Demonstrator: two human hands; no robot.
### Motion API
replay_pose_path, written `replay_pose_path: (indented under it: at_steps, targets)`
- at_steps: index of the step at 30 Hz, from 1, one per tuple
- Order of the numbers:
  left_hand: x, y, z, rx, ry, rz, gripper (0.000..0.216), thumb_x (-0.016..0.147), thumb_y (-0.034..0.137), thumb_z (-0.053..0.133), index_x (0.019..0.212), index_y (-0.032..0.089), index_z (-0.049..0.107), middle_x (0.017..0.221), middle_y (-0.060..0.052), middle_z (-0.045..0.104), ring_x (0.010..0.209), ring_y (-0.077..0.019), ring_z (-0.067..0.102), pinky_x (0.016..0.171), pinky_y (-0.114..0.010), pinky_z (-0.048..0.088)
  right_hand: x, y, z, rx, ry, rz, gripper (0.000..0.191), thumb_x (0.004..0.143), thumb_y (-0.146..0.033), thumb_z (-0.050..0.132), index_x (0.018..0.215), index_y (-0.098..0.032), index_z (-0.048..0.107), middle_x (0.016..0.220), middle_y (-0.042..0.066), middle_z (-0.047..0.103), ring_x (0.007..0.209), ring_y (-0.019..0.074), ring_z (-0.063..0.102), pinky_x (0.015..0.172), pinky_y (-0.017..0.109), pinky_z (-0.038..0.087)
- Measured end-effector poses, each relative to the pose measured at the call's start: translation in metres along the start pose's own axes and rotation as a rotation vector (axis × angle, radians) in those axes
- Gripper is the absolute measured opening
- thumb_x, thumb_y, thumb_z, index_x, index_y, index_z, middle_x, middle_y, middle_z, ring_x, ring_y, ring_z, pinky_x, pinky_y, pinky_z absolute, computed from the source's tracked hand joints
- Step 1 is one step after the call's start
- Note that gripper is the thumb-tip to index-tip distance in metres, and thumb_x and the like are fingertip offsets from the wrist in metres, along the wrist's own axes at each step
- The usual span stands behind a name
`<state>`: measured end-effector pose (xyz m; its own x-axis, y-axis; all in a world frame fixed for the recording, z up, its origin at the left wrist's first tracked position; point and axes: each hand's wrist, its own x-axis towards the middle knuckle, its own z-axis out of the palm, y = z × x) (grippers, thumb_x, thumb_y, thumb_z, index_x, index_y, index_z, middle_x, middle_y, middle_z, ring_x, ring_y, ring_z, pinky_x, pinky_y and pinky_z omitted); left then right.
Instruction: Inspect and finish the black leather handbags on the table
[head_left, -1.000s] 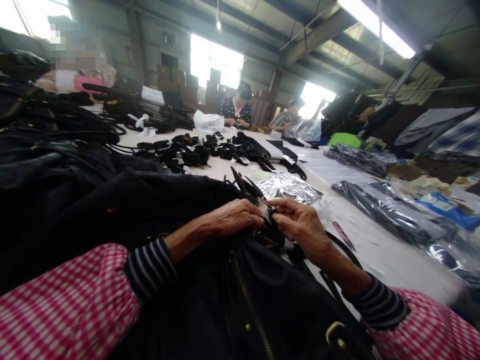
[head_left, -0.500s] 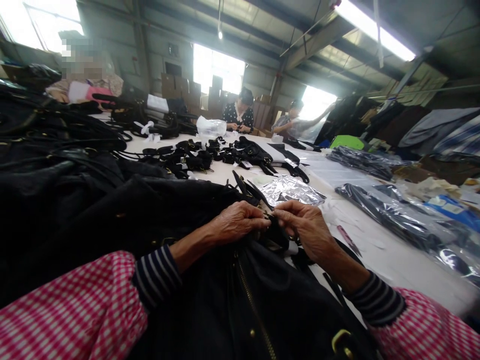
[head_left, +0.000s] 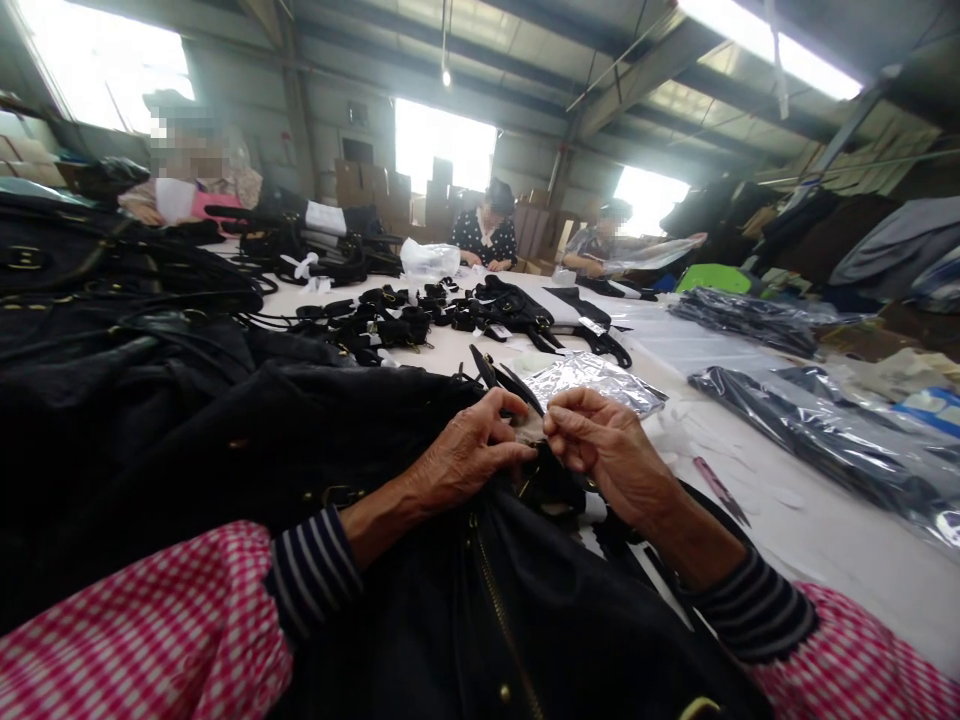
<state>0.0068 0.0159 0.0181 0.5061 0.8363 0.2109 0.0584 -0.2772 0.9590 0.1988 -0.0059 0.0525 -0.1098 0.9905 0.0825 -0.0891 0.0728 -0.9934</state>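
Observation:
A black leather bag (head_left: 465, 600) with a gold zipper lies in front of me, partly on my lap. My left hand (head_left: 469, 450) and my right hand (head_left: 600, 445) meet over its top edge, fingers pinched together on a small fitting of the bag's strap that I cannot make out clearly. Black strap ends (head_left: 495, 375) stick up just behind my fingers. Both sleeves are pink check with striped cuffs.
A heap of black bags (head_left: 112, 330) fills the left. Loose black straps (head_left: 405, 315) and plastic-wrapped pieces (head_left: 592, 375) lie on the white table (head_left: 787, 500). A small pink tool (head_left: 720, 490) lies right of my hand. Other people sit at the far end.
My hands have stayed together on the bag's top, fingers shifting slightly on the fitting. The camera has tilted a little, so everything sits lower and further right.

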Motion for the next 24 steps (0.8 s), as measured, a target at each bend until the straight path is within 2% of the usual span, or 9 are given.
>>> replay_pose_path:
  at_steps: [3, 7, 11, 14, 18, 22, 24]
  targets:
    - [0.000, -0.001, 0.000, -0.028, -0.004, 0.011, 0.054, 0.085, 0.037, 0.073, 0.129, 0.018, 0.050, 0.068, 0.005, 0.066, 0.063, -0.0138, 0.060, 0.066, -0.026, 0.043, 0.001, 0.001, -0.001, -0.154, -0.060, 0.022, 0.030, 0.075, -0.038, 0.082, 0.095, -0.017, 0.072, 0.070, 0.000, 0.066, 0.050, 0.0080, 0.050, 0.039, 0.018, 0.032]
    - [0.002, -0.002, -0.001, -0.009, -0.031, 0.055, 0.054, 0.086, 0.035, 0.073, 0.131, 0.017, 0.049, 0.068, 0.006, 0.065, 0.067, -0.0133, 0.059, 0.072, -0.027, 0.044, 0.003, -0.004, -0.005, -0.375, -0.155, 0.039, 0.029, 0.079, -0.042, 0.077, 0.092, -0.016, 0.074, 0.059, -0.002, 0.062, 0.045, 0.0079, 0.047, 0.040, 0.019, 0.033]
    - [0.004, 0.001, -0.003, 0.065, -0.068, 0.054, 0.046, 0.086, 0.033, 0.072, 0.125, 0.017, 0.053, 0.070, 0.004, 0.068, 0.073, -0.0146, 0.060, 0.072, -0.026, 0.043, 0.007, -0.012, -0.004, -0.511, -0.253, 0.042, 0.023, 0.080, -0.039, 0.075, 0.083, -0.016, 0.073, 0.058, -0.002, 0.058, 0.047, 0.0077, 0.047, 0.043, 0.020, 0.033]
    - [0.003, 0.002, -0.004, 0.013, -0.081, 0.038, 0.041, 0.086, 0.036, 0.073, 0.118, 0.018, 0.054, 0.073, 0.004, 0.069, 0.070, -0.0129, 0.059, 0.067, -0.025, 0.042, 0.007, -0.015, -0.002, -0.560, -0.278, 0.004, 0.021, 0.080, -0.036, 0.073, 0.078, -0.016, 0.069, 0.060, -0.002, 0.057, 0.050, 0.0076, 0.046, 0.045, 0.020, 0.032]
    - [0.003, 0.003, -0.004, -0.108, -0.088, -0.018, 0.034, 0.083, 0.037, 0.076, 0.104, 0.017, 0.057, 0.072, 0.005, 0.065, 0.062, -0.0097, 0.054, 0.059, -0.022, 0.038, 0.004, -0.012, 0.000, -0.569, -0.237, -0.011, 0.022, 0.081, -0.037, 0.071, 0.077, -0.017, 0.065, 0.058, -0.003, 0.053, 0.049, 0.0074, 0.042, 0.043, 0.020, 0.028]
    - [0.005, 0.004, -0.006, -0.119, -0.064, 0.012, 0.019, 0.082, 0.029, 0.075, 0.086, 0.011, 0.069, 0.079, -0.002, 0.069, 0.074, -0.0125, 0.062, 0.072, -0.025, 0.046, 0.001, -0.006, -0.002, -0.494, -0.144, -0.019, 0.025, 0.081, -0.040, 0.074, 0.079, -0.017, 0.066, 0.061, -0.002, 0.058, 0.049, 0.0078, 0.043, 0.042, 0.020, 0.029]
    - [0.006, 0.004, -0.006, -0.150, -0.040, 0.002, 0.019, 0.081, 0.028, 0.075, 0.083, 0.010, 0.073, 0.080, -0.005, 0.072, 0.076, -0.0138, 0.063, 0.076, -0.026, 0.048, -0.001, -0.003, -0.005, -0.474, -0.127, -0.023, 0.025, 0.081, -0.041, 0.075, 0.081, -0.017, 0.068, 0.064, -0.001, 0.061, 0.050, 0.0082, 0.045, 0.042, 0.020, 0.031]
